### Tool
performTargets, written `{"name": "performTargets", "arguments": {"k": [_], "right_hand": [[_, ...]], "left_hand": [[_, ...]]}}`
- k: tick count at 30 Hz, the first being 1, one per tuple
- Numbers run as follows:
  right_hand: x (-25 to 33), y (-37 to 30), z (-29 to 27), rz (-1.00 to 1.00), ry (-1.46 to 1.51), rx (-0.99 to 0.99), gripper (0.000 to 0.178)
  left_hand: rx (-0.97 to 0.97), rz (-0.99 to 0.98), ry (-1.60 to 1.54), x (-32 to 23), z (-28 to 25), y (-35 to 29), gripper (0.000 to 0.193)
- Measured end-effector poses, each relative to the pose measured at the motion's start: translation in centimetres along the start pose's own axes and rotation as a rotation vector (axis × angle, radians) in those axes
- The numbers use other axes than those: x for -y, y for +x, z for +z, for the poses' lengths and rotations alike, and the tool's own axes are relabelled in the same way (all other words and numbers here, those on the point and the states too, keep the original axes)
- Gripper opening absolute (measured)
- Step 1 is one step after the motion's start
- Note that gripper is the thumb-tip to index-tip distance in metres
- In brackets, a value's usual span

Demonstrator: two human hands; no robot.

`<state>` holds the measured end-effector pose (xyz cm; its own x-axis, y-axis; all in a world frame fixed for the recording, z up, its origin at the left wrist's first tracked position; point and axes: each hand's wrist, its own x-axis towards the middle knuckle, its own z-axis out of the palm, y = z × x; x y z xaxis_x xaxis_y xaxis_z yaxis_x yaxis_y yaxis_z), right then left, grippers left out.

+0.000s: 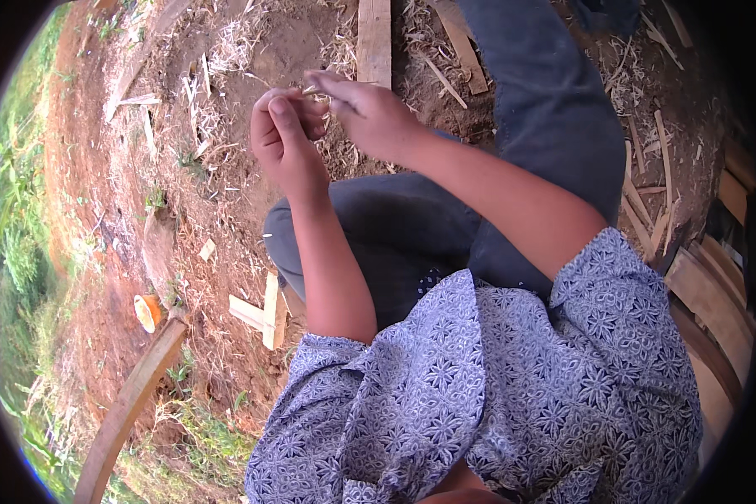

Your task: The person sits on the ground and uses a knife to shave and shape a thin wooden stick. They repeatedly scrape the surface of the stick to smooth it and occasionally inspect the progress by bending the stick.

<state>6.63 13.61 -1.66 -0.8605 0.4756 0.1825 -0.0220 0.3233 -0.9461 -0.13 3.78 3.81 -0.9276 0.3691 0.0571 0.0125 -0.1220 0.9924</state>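
My left hand (287, 139) is raised above the littered ground, its fingers curled in and the thumb lying along them. Close against its fingertips is my right hand (368, 116), with its fingers bent over toward the left one. A thin pale sliver (312, 90), which looks like wood, shows between the fingers of both hands. Most of it is hidden by the fingers, so its length cannot be told. Beneath the hands are my bent legs in dark trousers (395, 210).
A wooden plank (374, 46) lies beyond the hands. Shavings and sticks litter the brown soil. Two crossed wood pieces (270, 311) and an orange round object (148, 312) lie to the left, near a long beam (134, 403). Boards (710, 290) are stacked at the right.
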Motion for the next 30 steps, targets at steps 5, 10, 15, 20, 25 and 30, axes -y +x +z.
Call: {"name": "performTargets", "arguments": {"k": [5, 10, 15, 20, 25, 30], "right_hand": [[-1.4, 0.0, -2.0, 0.418, -0.049, 0.186, 0.053], [1.4, -0.8, -0.9, 0.111, 0.114, 0.073, 0.051], [2.7, -0.1, -1.1, 0.178, 0.093, 0.158, 0.049], [0.3, 0.4, -2.3, 0.451, -0.081, 0.158, 0.052], [1.4, -1.0, -0.8, -0.012, 0.132, 0.077, 0.050], [1.7, -0.6, -0.7, 0.201, 0.048, 0.133, 0.054]], "left_hand": [[-0.006, 0.098, 0.164, 0.1, -0.5, -0.1, 0.024], [-0.020, 0.126, 0.148, -0.2, 0.2, -0.8, 0.018], [0.001, 0.151, 0.206, 0.6, -0.4, -0.1, 0.024], [-0.030, 0.128, 0.198, 0.2, -0.1, -0.1, 0.026], [-0.034, 0.134, 0.161, 0.1, 0.4, -0.4, 0.027], [-0.062, 0.111, 0.147, 0.7, -0.2, -0.4, 0.030]]}}
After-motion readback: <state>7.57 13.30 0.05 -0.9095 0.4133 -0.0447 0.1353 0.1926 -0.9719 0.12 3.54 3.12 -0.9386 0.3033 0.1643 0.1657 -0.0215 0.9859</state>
